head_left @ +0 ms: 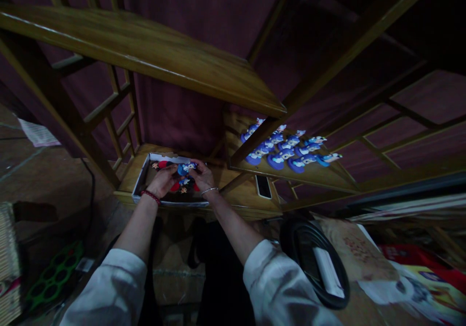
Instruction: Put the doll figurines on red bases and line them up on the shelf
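Between my two hands is a small blue-and-white figurine (187,168), raised over a shallow cardboard box (137,185). My left hand (163,182) closes on its left side, and my right hand (203,176) grips it from the right. Inside the box lie a few red-and-black figurines (183,189), partly covered by my hands. Several purple-and-white figurines (279,158) stand in rows on a wooden shelf (324,178) to the right of the box.
A phone (263,187) lies on the low wooden shelf right of the box. Wooden beams (163,54) cross above my hands. At lower right are a coiled black hose (344,277) and a cardboard piece (355,246). A green holed tray (54,272) is on the floor at left.
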Demonstrator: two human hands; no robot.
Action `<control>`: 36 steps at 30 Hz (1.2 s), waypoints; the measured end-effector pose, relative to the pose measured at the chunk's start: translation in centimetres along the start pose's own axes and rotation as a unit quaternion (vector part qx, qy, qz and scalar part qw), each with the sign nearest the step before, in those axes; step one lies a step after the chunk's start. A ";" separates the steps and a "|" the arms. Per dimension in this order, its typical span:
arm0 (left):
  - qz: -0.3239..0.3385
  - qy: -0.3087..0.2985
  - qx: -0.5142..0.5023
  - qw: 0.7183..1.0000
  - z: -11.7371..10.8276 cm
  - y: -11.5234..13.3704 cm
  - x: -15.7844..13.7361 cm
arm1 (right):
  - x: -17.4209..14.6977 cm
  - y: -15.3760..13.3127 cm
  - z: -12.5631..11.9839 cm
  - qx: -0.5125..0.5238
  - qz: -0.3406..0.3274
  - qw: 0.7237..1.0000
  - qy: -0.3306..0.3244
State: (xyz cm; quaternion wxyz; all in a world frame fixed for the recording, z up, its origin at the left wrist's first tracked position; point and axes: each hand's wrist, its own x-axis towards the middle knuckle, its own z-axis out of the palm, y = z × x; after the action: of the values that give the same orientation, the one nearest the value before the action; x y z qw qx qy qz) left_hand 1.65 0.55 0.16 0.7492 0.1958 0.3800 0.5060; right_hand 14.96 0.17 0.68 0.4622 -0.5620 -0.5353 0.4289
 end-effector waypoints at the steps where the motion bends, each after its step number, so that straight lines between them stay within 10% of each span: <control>1: 0.001 0.001 -0.001 1.000 0.0 0.0 0.0 | 0.0 0.1 0.0 -0.003 -0.002 1.000 -0.002; 36: 0.023 0.022 0.005 0.999 0.2 -0.3 -0.1 | -0.3 -1.4 -0.7 -0.218 -0.116 0.968 -0.042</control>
State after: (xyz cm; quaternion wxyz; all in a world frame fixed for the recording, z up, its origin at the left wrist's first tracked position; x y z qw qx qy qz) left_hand 1.98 0.33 0.13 0.7280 0.1971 0.3944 0.5250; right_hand 15.30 -0.16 2.19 0.3524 -0.5649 -0.6963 0.2683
